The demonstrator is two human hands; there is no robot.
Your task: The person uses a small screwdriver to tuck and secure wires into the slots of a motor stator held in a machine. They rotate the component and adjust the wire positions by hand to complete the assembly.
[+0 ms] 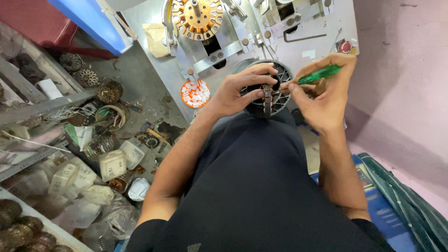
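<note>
My left hand [240, 91] grips a round slotted metal stator core [267, 99], held on edge above my lap in front of the grey machine. My right hand [324, 95] holds a green-handled screwdriver [318, 74]; its thin metal tip points left into the core's slots near my left fingers. Both hands meet over a round metal fixture ring [283, 74] on the machine's plate. My dark shirt fills the lower middle of the view.
A grey winding machine [261, 32] carries a copper-wound stator [197, 18] at the top. An orange dish of white strips [195, 93] lies left of my hands. Wound stators [109, 92], plastic containers [112, 164] and metal shelves crowd the left floor. Pink wall at right.
</note>
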